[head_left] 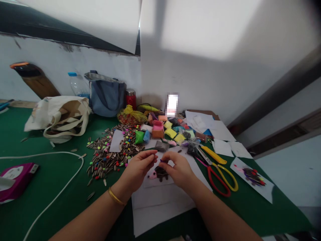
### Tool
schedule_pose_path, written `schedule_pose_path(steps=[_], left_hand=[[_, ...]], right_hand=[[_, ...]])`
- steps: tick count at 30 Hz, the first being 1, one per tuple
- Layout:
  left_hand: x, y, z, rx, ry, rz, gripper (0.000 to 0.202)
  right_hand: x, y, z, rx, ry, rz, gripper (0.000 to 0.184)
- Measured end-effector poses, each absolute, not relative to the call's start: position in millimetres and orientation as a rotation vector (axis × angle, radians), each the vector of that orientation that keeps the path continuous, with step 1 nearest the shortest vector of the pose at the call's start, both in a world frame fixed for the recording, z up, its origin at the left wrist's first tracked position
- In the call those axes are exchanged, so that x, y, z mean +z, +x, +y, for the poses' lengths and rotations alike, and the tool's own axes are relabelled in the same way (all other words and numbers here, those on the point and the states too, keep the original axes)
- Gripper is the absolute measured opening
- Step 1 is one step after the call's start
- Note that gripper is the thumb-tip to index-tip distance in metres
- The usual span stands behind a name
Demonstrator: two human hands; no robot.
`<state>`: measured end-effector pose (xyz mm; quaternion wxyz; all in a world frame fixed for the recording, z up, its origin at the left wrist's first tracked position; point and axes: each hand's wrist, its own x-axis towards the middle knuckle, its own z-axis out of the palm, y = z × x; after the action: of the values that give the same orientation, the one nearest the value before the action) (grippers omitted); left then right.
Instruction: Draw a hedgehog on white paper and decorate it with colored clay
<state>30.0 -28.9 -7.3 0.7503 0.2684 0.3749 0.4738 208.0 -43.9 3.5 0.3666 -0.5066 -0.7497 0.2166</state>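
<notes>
Hedgehog figure (pixel 160 174) lies on white paper (pixel 155 184), partly behind R hand (pixel 178 169), thumb & index pinched on tiny purplish bit (pixel 161 161); L hand (pixel 139 167) fingertips v. close, can't tell if gripping, so best pinch lightly, palms off fig.

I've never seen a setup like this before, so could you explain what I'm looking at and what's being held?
There is no machine here, just a person's bare left hand and right hand. The single picture comes from a camera worn on the head, looking forward and down. On the green table lie striped sunflower seeds mixed with small colored balls, colored packets, scissors and white paper sheets. The right hand seems to pinch a small dark bit above a pink-faced hedgehog figure. The left hand's fingers are drawn together nearby; I can't tell whether they hold anything.
</notes>
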Motion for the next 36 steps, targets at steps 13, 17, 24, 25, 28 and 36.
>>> schedule_pose_path(steps=[13, 17, 24, 25, 28, 36], left_hand=[[-7, 27, -28, 1.066, 0.535, 0.838, 0.023], [-7, 27, -29, 1.057, 0.539, 0.811, 0.026], [-7, 31, -30, 1.079, 0.505, 0.784, 0.027], [-7, 31, -30, 1.085, 0.503, 0.781, 0.023], [-7, 33, -32, 1.088, 0.501, 0.734, 0.019], [0, 39, -40, 0.999, 0.249, 0.621, 0.024]], right_hand=[[7, 212, -44, 0.66, -1.294, -2.017, 0.029], [7, 211, -44, 0.531, -1.137, -2.057, 0.03], [5, 206, -47, 0.549, -1.019, -2.045, 0.03], [6, 205, -48, 0.55, -1.011, -2.076, 0.033], [8, 201, -51, 0.529, -0.977, -2.096, 0.033], [5, 176, -61, 0.274, -0.849, -2.155, 0.017]])
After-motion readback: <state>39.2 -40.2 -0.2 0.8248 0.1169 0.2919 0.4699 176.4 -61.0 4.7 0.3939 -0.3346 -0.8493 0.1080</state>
